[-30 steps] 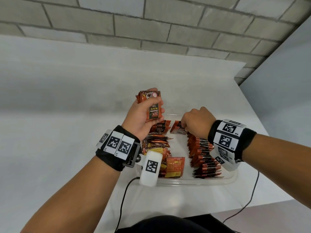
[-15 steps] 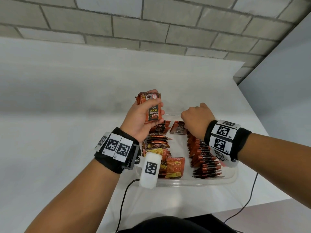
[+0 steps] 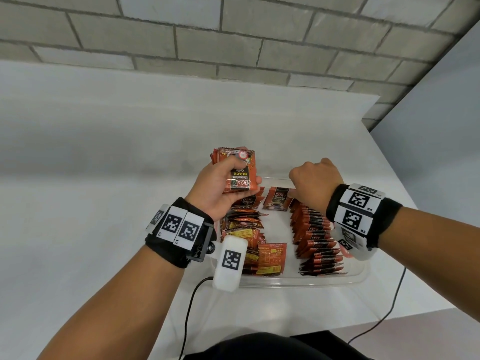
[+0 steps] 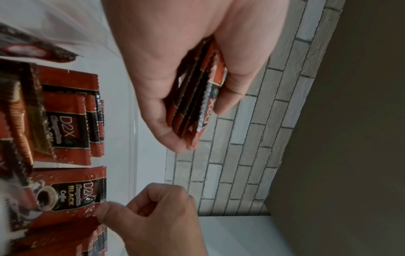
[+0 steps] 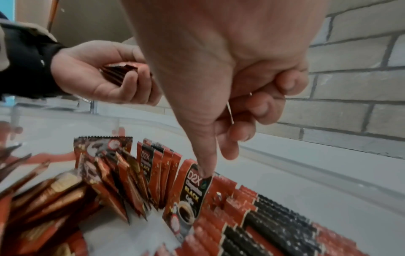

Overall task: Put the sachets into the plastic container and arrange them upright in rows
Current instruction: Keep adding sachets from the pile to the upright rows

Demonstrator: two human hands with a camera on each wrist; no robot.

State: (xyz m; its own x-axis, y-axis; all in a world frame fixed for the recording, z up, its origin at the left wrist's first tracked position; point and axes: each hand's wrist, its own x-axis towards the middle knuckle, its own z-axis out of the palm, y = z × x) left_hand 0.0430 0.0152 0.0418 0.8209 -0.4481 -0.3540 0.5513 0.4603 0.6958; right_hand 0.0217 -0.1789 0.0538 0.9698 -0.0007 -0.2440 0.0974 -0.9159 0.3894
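Note:
A clear plastic container (image 3: 298, 281) sits on the white table. My left hand (image 3: 228, 167) grips a stack of orange-red coffee sachets (image 3: 246, 175) above its far left corner; the stack's edges (image 4: 197, 97) show between thumb and fingers. My right hand (image 3: 309, 183) hovers over the far end, fingers curled. Its thumb tip touches the top of a leaning sachet (image 5: 192, 194) that fronts the upright right-hand row (image 3: 317, 237). The left side holds a looser, tilted heap of sachets (image 3: 244, 224).
White table (image 3: 104, 203) spreads wide to the left and behind the container. A grey brick wall (image 3: 233, 35) stands beyond it. The table's right edge (image 3: 415, 203) lies close to the container. Two black cables (image 3: 189, 307) hang off the near edge.
My right hand has risen slightly at the far end of the right row. The left hand with its stack has stayed almost still.

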